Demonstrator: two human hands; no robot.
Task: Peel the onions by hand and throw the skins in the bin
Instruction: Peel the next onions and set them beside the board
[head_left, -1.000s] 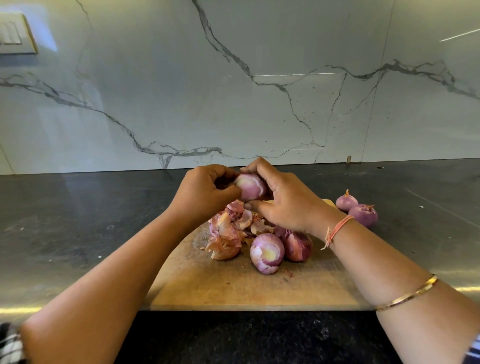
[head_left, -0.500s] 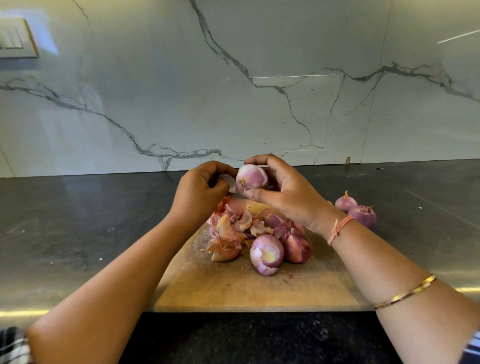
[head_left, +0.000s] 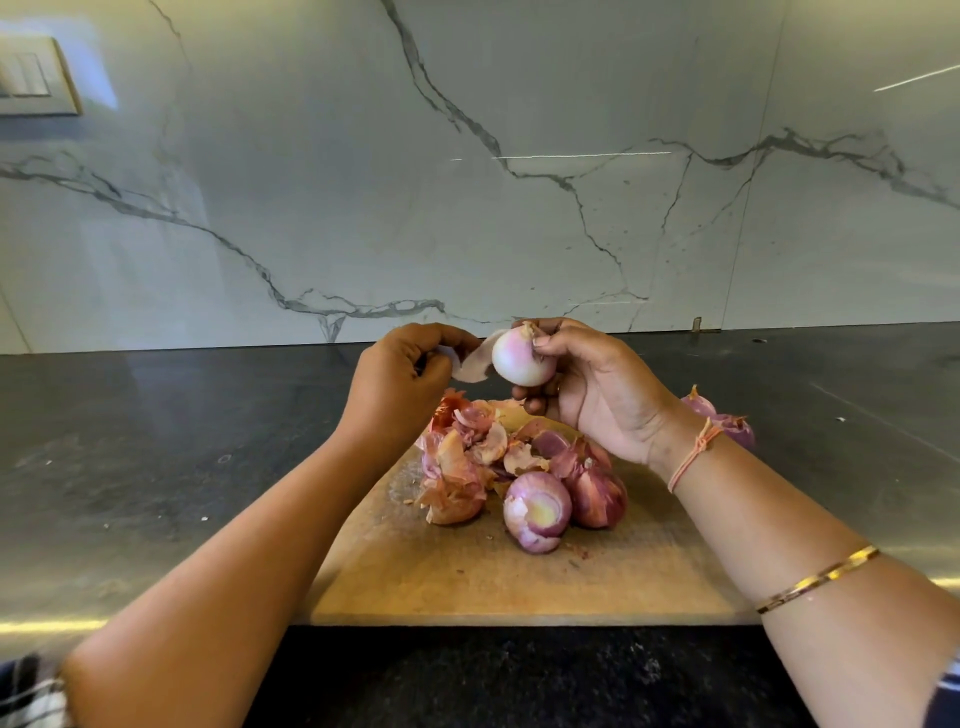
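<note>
So the right hand (head_left: 597, 400) gripped a round, pale pinkish peeled onion (head_left: 521, 359), and just left of it the left hand (head_left: 402, 382) pinched a thin papery skin flap (head_left: 474, 359).

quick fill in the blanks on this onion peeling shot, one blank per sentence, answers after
1. The right hand holds up a pale ____.
2. The left hand pinches a strip of ____ curling off it.
3. Loose peelings lie piled on the wooden ____.
4. Near the right wrist, ____ purple onions lie on the dark counter.

Missing words: onion; skin; board; two.
</note>
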